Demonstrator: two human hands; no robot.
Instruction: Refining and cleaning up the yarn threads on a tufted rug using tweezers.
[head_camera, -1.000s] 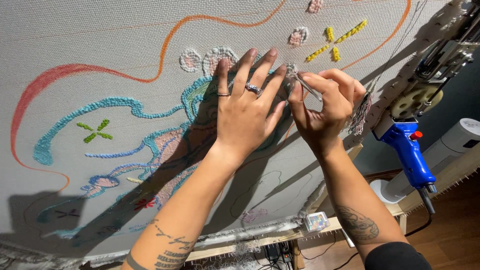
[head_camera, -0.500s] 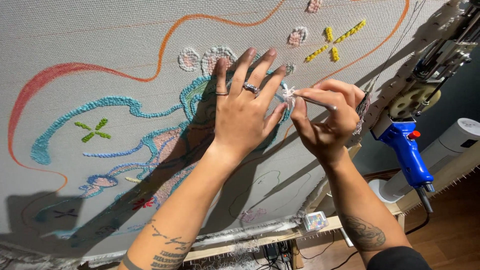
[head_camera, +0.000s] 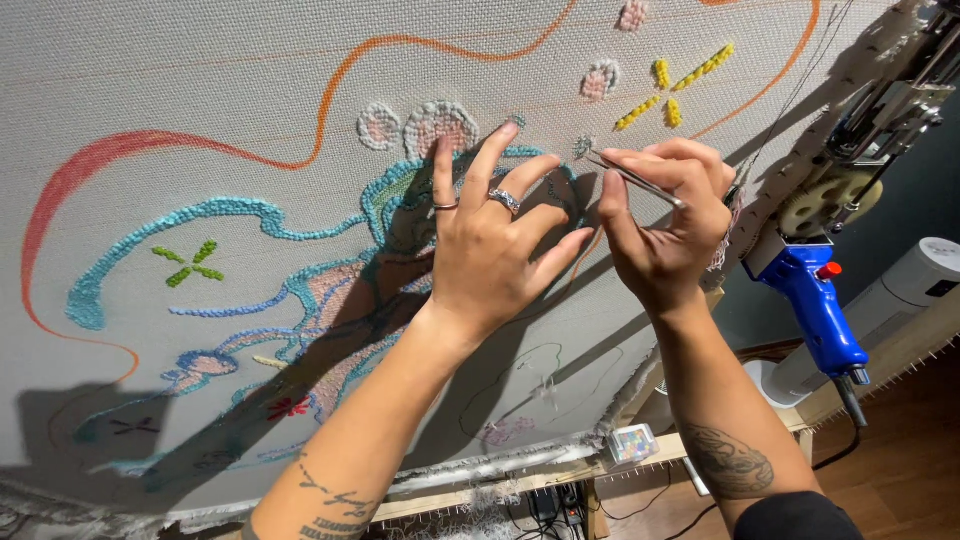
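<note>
A grey tufting cloth (head_camera: 200, 90) stretched on a wooden frame fills the view, with teal, pink, orange and yellow yarn shapes on it. My left hand (head_camera: 490, 240), wearing rings, presses flat against the cloth over the teal outline (head_camera: 390, 195), fingers spread upward. My right hand (head_camera: 665, 215) pinches thin metal tweezers (head_camera: 632, 178), whose tip points left at a small teal tuft (head_camera: 583, 146) on the cloth. The two hands are close, nearly touching at the thumbs.
A blue tufting gun (head_camera: 815, 290) hangs at the frame's right edge, with yarn strands running up from it. A white cylindrical device (head_camera: 915, 285) stands on the wooden floor at right. A small multicoloured box (head_camera: 632, 441) sits on the frame's lower bar.
My right hand has shifted up and right, away from my left hand, with the tweezers' tip drawn to the small tuft. My left hand stays pressed on the cloth.
</note>
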